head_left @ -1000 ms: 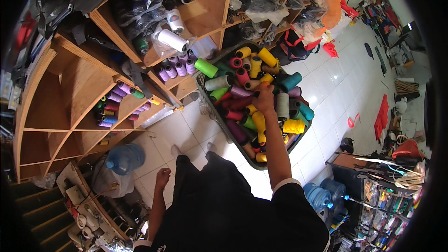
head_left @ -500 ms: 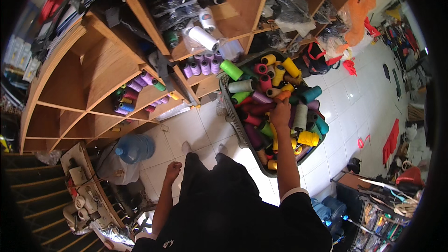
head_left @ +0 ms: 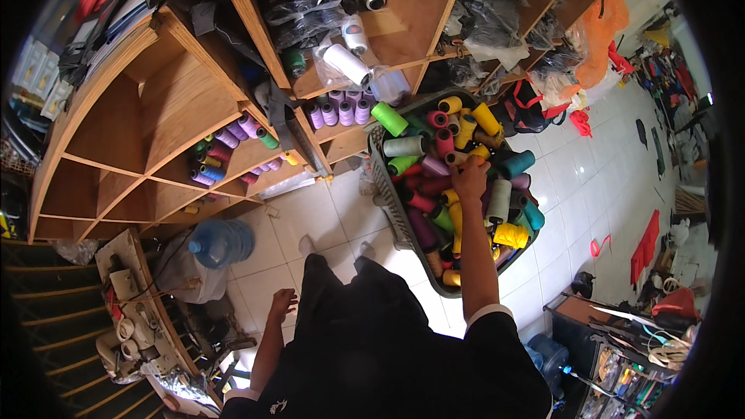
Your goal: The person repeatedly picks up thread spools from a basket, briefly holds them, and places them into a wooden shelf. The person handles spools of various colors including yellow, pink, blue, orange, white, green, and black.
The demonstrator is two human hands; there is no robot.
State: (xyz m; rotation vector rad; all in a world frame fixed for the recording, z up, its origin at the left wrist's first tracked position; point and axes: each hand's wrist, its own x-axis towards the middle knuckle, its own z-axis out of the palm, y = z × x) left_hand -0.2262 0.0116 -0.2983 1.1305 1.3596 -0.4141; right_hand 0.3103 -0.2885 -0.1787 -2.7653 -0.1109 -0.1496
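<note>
My right hand (head_left: 469, 180) reaches down into a dark plastic basket (head_left: 396, 221) heaped with thread spools of many colours. Its fingertips are lost among the spools, beside a brownish-orange one, so I cannot tell whether they grip anything. Around it lie a grey-green spool (head_left: 499, 202), a teal spool (head_left: 515, 163) and a yellow spool (head_left: 511, 235). A bright green spool (head_left: 389, 118) rests at the basket's far left corner. My left hand (head_left: 282, 305) hangs over the floor by my leg, holding nothing, its fingers loosely apart.
Wooden shelving (head_left: 186, 101) spans the far left and back, with purple spools (head_left: 340, 112) and white spools (head_left: 345, 64) in it. A blue water jug (head_left: 223, 245) stands on the tiled floor at left. Red cloth (head_left: 645, 246) lies at right; a cluttered black rack (head_left: 594, 341) is near right.
The whole view has shifted slightly. My right hand stays in the basket, turned a little, and less of the orange spool shows by its fingers. My left hand's fingers have loosened from a curl.
</note>
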